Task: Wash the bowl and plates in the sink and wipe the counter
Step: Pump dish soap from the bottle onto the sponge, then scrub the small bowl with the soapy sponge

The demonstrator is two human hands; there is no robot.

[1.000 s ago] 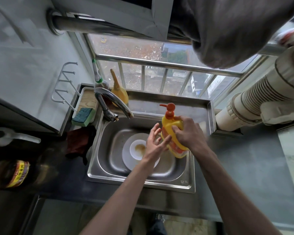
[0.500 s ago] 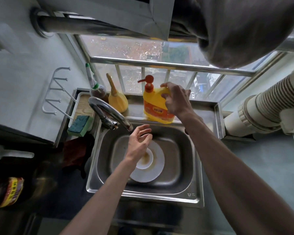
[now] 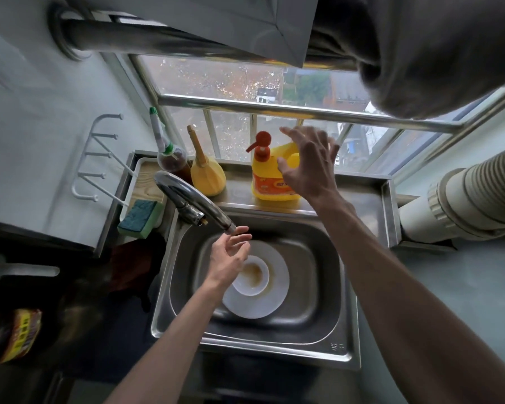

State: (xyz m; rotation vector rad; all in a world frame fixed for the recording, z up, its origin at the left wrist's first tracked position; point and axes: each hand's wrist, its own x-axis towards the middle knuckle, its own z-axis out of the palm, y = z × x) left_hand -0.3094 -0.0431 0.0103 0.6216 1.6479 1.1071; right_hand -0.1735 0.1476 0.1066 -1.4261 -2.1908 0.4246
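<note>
- Your right hand (image 3: 306,161): grip wide, fingers spread, holding nothing; the soap bottle (image 3: 267,176) stands just beyond its palm.
- Your left hand (image 3: 231,255): grip loose, empty; the bowl (image 3: 255,275) sits on a plate (image 3: 274,298) in the sink (image 3: 318,258), just below it.

Single head-worn wide-angle view. Looks steeply down and forward from close above the sink (image 3: 274,348), with both forearms entering from the bottom edge. Left hand (image 3: 231,255) near frame centre, over the basin. Right hand (image 3: 306,161) farther out and higher in frame, toward the window (image 3: 216,83) beyond. Straight lines bowed at the margins. Dark cloth (image 3: 420,53) above the right hand, very near the lens.
</note>
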